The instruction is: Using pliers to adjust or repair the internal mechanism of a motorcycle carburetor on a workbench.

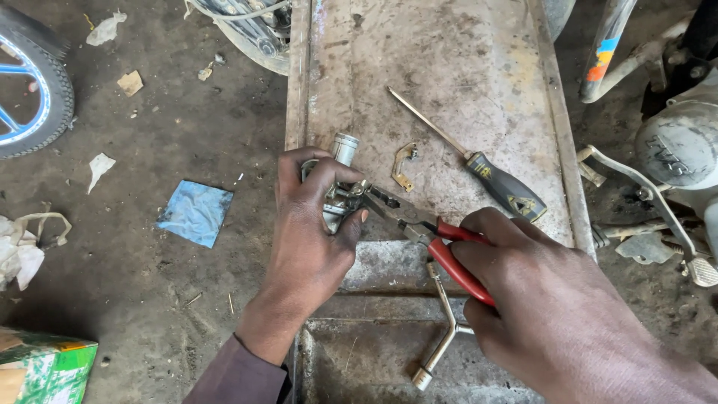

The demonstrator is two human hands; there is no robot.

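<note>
Over the metal workbench [479, 67], the right hand [553, 299] at five o'clock squeezes red-handled pliers [426, 232] whose nose bites what looks like a carburetor [338, 191] gripped by the left hand [310, 232], a screwdriver [479, 168] lying beyond at one o'clock.

Our left hand [310, 224] reached in from below, fingers curled tight in a closed grip, thumb pressed on top. Our right hand [538, 299] came from the lower right, fingers wrapped shut, knuckles upward.
</note>
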